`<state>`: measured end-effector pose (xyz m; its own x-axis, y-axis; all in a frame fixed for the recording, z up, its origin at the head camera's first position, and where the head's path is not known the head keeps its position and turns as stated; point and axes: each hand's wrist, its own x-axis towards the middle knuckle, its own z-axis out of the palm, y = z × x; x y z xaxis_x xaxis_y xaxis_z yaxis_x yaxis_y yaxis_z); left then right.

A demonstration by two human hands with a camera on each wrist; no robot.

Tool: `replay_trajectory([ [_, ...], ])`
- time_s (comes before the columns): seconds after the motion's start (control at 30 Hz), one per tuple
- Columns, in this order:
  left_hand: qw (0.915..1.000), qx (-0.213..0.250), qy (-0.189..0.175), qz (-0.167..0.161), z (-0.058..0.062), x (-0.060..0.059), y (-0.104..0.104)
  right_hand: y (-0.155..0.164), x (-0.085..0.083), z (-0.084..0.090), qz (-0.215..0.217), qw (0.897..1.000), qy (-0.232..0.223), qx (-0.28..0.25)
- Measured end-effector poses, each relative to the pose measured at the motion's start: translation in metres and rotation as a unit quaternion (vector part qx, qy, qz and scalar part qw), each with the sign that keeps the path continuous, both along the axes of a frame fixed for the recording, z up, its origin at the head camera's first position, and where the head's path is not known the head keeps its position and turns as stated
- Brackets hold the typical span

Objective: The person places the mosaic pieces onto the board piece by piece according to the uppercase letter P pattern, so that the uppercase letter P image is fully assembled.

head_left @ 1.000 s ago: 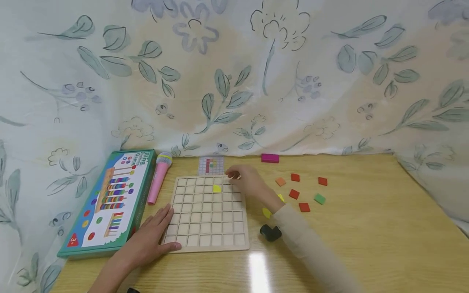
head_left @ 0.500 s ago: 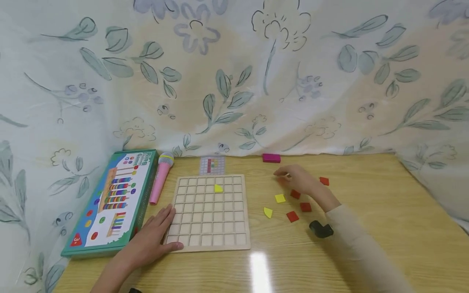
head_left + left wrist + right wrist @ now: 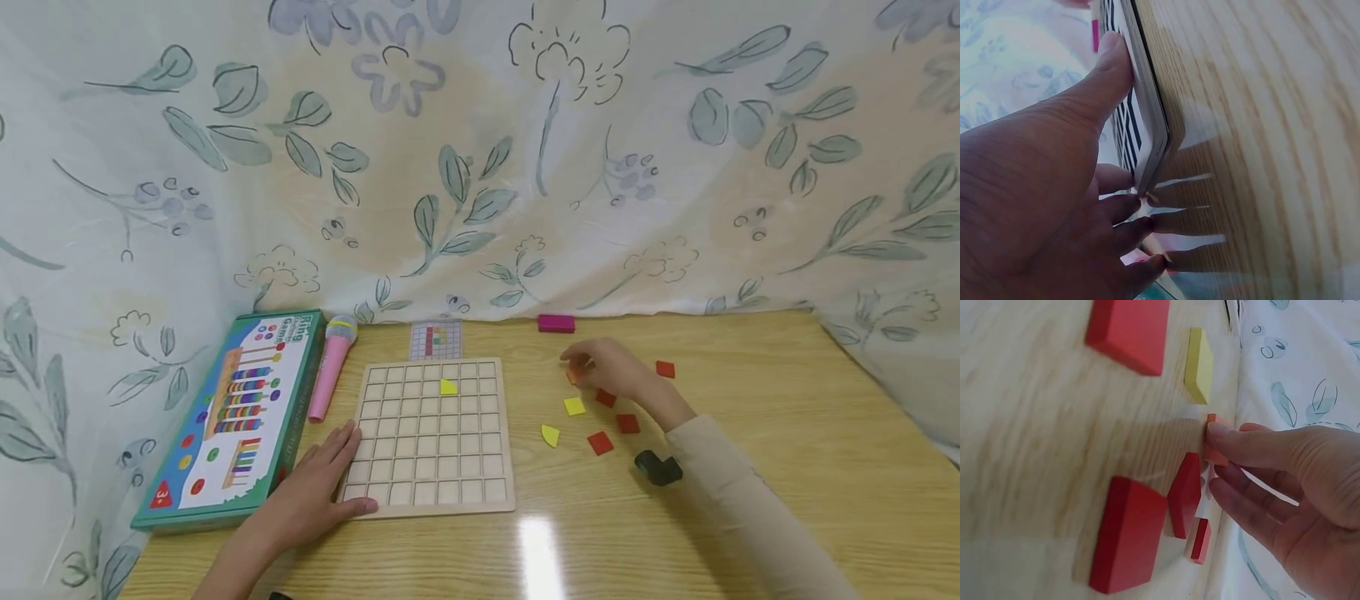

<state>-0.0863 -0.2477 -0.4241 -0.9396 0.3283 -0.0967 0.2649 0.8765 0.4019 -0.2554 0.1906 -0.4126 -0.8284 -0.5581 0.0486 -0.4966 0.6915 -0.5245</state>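
Observation:
My left hand (image 3: 311, 483) rests along the left edge of a wooden grid board (image 3: 417, 446), its thumb over the near corner and its fingers stretched out. The board's edge also shows in the left wrist view beside the thumb (image 3: 1107, 69). One yellow quarter-round tile (image 3: 448, 387) lies in a cell of the second row. Right of the board, my right hand (image 3: 613, 368) pinches an orange tile (image 3: 1215, 449) with the thumb in front and fingers behind. Around it lie red tiles (image 3: 600, 442), a yellow square tile (image 3: 574, 407) and a yellow rounded tile (image 3: 550, 435).
A patterned card (image 3: 437, 340) lies behind the board. A boxed counting game (image 3: 247, 417) and a pink toy microphone (image 3: 332, 367) are on the left. A magenta block (image 3: 557, 323) sits by the floral cloth (image 3: 465, 192) at the table's back edge.
My right hand has left the board's far right corner and moved right to the tiles, where it now pinches the orange one. The left hand has stayed on the board.

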Motion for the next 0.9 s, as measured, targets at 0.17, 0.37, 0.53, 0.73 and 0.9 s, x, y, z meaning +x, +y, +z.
replay_trajectory([
  [0.17,1.0,0.006,0.002,-0.001,-0.001,0.0,-0.001,-0.005,-0.001,0.005,-0.002,1.0,0.002,0.003],
  [0.37,1.0,0.007,0.005,-0.003,-0.001,0.0,-0.001,-0.021,-0.003,0.013,-0.008,1.0,-0.013,0.009],
  [0.53,0.9999,0.009,0.006,-0.003,0.0,0.0,-0.001,-0.043,-0.003,0.017,0.015,1.0,-0.01,-0.023],
  [0.73,1.0,0.006,0.003,-0.002,0.0,0.0,-0.001,-0.074,-0.002,0.013,0.043,0.998,-0.01,-0.04],
  [0.9,1.0,0.0,0.003,-0.005,0.001,0.0,0.0,-0.103,0.003,0.015,0.043,0.998,-0.03,-0.043],
])
